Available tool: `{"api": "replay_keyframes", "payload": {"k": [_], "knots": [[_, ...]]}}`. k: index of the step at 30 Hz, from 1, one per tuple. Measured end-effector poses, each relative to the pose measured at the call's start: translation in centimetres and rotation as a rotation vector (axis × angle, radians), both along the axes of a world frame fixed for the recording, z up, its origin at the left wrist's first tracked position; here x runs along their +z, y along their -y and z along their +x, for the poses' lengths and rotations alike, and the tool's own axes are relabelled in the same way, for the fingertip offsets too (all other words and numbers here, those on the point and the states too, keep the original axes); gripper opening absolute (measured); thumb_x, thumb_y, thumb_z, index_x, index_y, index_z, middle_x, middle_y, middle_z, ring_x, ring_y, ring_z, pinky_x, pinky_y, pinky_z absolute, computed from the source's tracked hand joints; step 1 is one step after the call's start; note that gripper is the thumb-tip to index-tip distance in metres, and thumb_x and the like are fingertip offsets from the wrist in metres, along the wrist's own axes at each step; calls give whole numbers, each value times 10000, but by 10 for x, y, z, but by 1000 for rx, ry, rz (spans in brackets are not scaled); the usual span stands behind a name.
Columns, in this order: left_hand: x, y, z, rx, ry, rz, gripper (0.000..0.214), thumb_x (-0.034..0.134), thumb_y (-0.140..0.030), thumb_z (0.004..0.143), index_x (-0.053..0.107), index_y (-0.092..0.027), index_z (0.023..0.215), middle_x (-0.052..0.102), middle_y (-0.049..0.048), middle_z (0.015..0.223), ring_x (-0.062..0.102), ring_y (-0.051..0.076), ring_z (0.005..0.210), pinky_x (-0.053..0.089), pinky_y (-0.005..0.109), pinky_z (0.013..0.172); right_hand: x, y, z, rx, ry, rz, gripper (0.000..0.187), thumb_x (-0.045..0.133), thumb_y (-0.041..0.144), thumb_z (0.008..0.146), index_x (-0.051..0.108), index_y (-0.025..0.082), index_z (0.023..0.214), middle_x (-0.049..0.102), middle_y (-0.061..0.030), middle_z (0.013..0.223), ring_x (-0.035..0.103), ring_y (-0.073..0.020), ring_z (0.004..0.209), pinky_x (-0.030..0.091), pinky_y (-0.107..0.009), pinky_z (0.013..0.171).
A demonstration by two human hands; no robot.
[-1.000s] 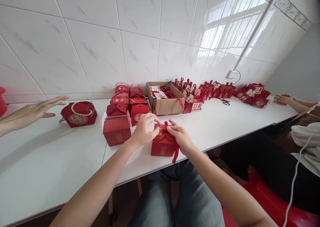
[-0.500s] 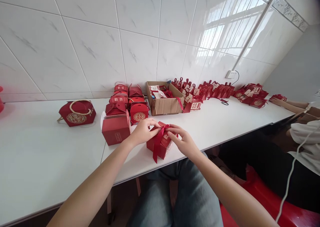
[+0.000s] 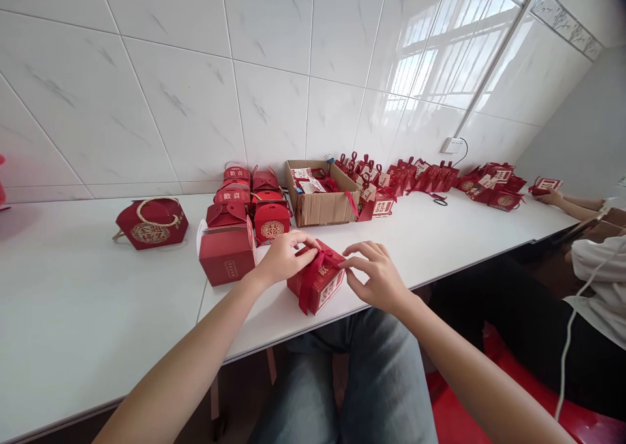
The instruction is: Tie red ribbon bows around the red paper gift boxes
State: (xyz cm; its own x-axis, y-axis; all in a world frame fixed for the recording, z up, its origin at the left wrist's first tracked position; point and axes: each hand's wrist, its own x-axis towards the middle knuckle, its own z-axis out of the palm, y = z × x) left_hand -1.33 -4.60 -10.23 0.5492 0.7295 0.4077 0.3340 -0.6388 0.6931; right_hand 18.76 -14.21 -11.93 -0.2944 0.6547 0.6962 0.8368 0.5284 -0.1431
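Note:
A small red gift box (image 3: pixel 297 283) with a white-and-red patterned end stands on the table near its front edge. Tied over its top is a red ribbon (image 3: pixel 307 287), one tail hanging down the near side. My left hand (image 3: pixel 286 256) is closed at the ribbon's knot, thumb and fingers on the upper left of the box. At the box's right edge, my right hand (image 3: pixel 379 276) pinches a part of the ribbon between thumb and fingertips. Just left of my left hand sits an open-topped red box (image 3: pixel 226 255).
Behind stand several red boxes (image 3: pixel 272 222) and a cardboard box (image 3: pixel 327 210) of cards and ribbon. A rope-handled red box (image 3: pixel 152 225) is at left. Scissors (image 3: pixel 440 201) and ribboned boxes (image 3: pixel 384 204) line the wall. A co-worker's hand (image 3: pixel 551 198) holds a box at far right.
My right hand has moved right, away from the knot, drawing the ribbon toward the box's right edge. My left hand stays by the knot. The co-worker's box has been raised or turned.

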Motion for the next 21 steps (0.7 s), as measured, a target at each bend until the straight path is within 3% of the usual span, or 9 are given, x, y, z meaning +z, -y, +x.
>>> {"api": "replay_keyframes", "payload": {"k": [2, 7, 10, 15, 21], "knots": [[-2, 0, 1, 1, 31, -44, 167, 557, -271, 751, 687, -173, 790, 711, 56, 861, 621, 199, 797, 483, 313, 718, 4, 0, 0, -4, 3, 13, 165, 576, 133, 772, 666, 209, 888, 623, -74, 1032, 563, -213, 934, 415, -378, 818], [-3, -3, 1, -54, 78, -93, 184, 596, -305, 756, 716, -176, 811, 725, 59, 850, 633, 190, 781, 487, 283, 677, 6, -14, -13, 37, 122, 97, 441, 542, 84, 803, 610, 271, 1196, 571, -84, 1055, 525, -207, 929, 440, -370, 830], [-2, -4, 0, -81, 75, -126, 191, 616, -293, 742, 727, -176, 844, 733, 64, 892, 638, 191, 789, 488, 279, 670, 6, -22, -21, 55, 177, 141, 358, 527, 112, 849, 661, 295, 1126, 570, -84, 1045, 509, -205, 895, 455, -365, 807], [2, -2, -2, -98, 69, -184, 200, 561, -260, 772, 721, -175, 858, 731, 59, 908, 647, 198, 830, 493, 290, 704, 4, -24, -16, 130, 90, 111, 181, 564, 189, 860, 717, 256, 930, 562, -87, 1067, 510, -210, 944, 469, -378, 839], [0, -1, -1, -115, 71, -224, 246, 491, -261, 820, 669, -183, 972, 689, 60, 1034, 626, 208, 929, 486, 301, 761, 0, -20, -5, 305, -36, -24, 246, 540, 115, 820, 697, 246, 956, 546, -91, 1155, 510, -226, 1085, 455, -413, 905]]}}
